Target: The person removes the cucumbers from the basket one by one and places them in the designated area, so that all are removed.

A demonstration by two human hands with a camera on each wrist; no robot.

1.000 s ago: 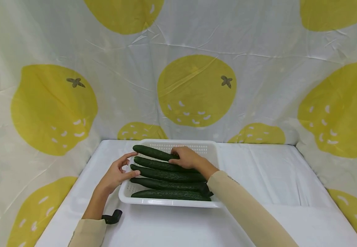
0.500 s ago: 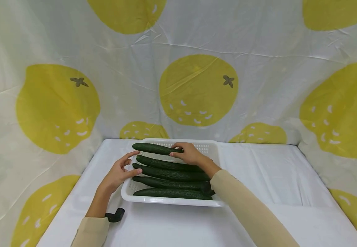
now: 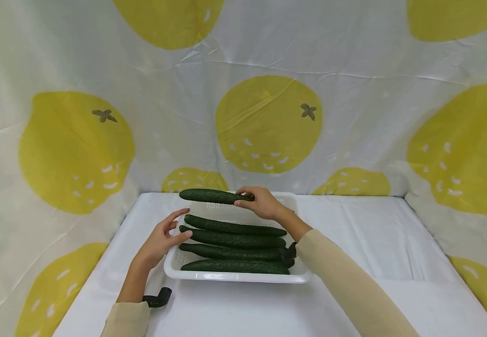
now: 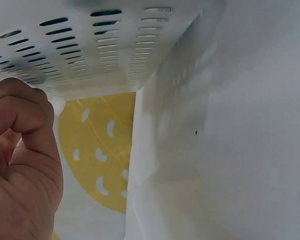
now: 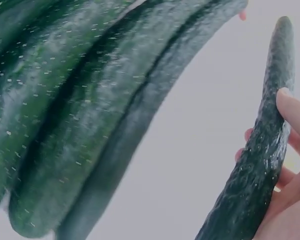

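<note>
A white perforated plastic basket (image 3: pixel 235 277) holds several long dark green cucumbers (image 3: pixel 230 240) lying side by side. My right hand (image 3: pixel 262 202) grips one cucumber (image 3: pixel 207 195) near its right end and holds it above the basket's far side; in the right wrist view the thumb and fingers wrap around this cucumber (image 5: pixel 262 150). At the basket's left rim, my left hand (image 3: pixel 159 238) holds the edge, thumb on the inner side beside the cucumber ends. The left wrist view shows its bent fingers against the basket's slotted wall (image 4: pixel 80 45).
The basket stands on a table covered with a white cloth (image 3: pixel 374 243). A white curtain printed with yellow lemons (image 3: pixel 268 124) rises behind and at both sides. Black bands with a small device (image 3: pixel 159 297) sit at the left wrist.
My right hand has lifted the farthest cucumber up off the others, away toward the basket's far rim. My left hand has stayed at the left rim.
</note>
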